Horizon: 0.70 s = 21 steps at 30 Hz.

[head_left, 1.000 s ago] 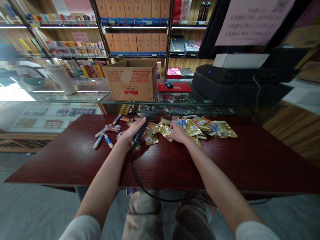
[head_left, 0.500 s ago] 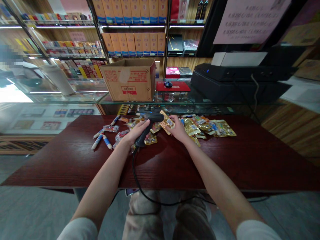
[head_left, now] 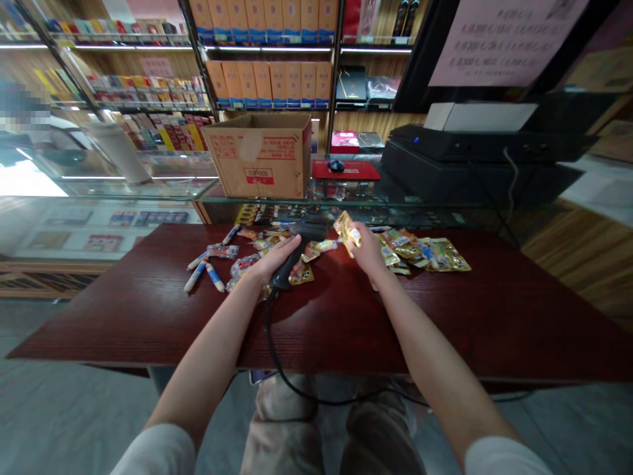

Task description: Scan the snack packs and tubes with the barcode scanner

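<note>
My left hand (head_left: 277,258) is wrapped round the handle of a black barcode scanner (head_left: 309,232), its head pointing right. A black cable (head_left: 271,336) hangs from the handle down past the table edge. In my right hand (head_left: 368,249), a small gold snack packet (head_left: 346,227) is gripped, tilted and raised above the table, a little right of the scanner's head. Gold packets (head_left: 445,254) lie in a pile to the right of that hand. Around and left of the scanner are small wrapped snacks (head_left: 242,265) and blue-and-white tubes (head_left: 195,276).
The dark red wooden table (head_left: 336,323) reaches across in front of me. Behind it, a glass counter carries an open cardboard box (head_left: 260,161), a red mat (head_left: 363,171) with a mouse (head_left: 336,165), and black machines (head_left: 475,155) at the right. Stocked shelves stand at the back.
My right hand has moved right with the gold packet, away from the scanner's head, and turned it. My left hand with the scanner has barely moved. The view has shifted slightly.
</note>
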Tool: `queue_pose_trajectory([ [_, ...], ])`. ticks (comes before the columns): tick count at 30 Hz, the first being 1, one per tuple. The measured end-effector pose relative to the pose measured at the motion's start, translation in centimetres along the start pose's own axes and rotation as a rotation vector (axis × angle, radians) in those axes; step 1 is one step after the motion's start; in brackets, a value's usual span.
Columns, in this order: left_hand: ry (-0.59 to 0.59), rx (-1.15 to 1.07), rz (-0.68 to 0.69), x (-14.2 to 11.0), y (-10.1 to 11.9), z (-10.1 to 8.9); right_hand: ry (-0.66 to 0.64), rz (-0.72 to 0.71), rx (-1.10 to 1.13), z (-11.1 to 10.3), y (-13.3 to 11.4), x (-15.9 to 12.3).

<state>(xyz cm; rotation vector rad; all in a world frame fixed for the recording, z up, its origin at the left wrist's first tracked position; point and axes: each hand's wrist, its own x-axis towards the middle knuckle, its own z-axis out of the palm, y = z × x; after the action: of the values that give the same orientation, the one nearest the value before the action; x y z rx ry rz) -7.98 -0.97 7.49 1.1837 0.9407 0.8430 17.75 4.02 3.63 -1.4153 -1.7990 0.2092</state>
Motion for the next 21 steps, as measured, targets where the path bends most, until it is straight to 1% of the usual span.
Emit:
queue_pose_trajectory([
  [3,0.025,-0.019,-0.009,0.0,0.3,-0.6,0.114,0.048,-0.114,-1.0,2.0,0.4],
  [6,0.064,-0.064,-0.008,0.0,0.4,-1.3,0.146,0.102,-0.154,-1.8,3.4,0.5],
  [8,0.071,-0.072,-0.02,0.1,0.5,-1.7,0.132,0.156,-0.218,-2.2,3.8,0.3],
  [10,0.084,-0.072,-0.032,0.1,0.6,-2.0,0.133,0.229,-0.347,-2.7,3.9,0.0],
  [12,0.149,-0.064,-0.038,0.3,0.5,-2.3,0.172,0.255,-0.463,-3.0,3.7,-0.3],
  [13,0.196,-0.058,-0.039,0.4,0.5,-2.5,0.192,0.233,-0.487,-3.0,3.5,-0.4],
  [15,0.272,-0.052,-0.033,0.6,0.4,-2.9,0.176,0.115,-0.46,-2.6,2.7,-0.6],
  [17,0.304,-0.061,-0.026,0.7,0.4,-3.3,0.052,-0.06,-0.392,-1.4,1.5,-0.8],
  [19,0.319,-0.077,-0.029,0.5,0.4,-3.6,-0.128,-0.211,-0.353,0.2,0.3,-1.1],
  [20,0.325,-0.087,-0.034,0.4,0.5,-3.7,-0.21,-0.256,-0.354,1.0,-0.3,-1.2],
  [21,0.333,-0.096,-0.036,0.3,0.6,-3.8,-0.266,-0.276,-0.36,1.8,-0.7,-1.4],
])
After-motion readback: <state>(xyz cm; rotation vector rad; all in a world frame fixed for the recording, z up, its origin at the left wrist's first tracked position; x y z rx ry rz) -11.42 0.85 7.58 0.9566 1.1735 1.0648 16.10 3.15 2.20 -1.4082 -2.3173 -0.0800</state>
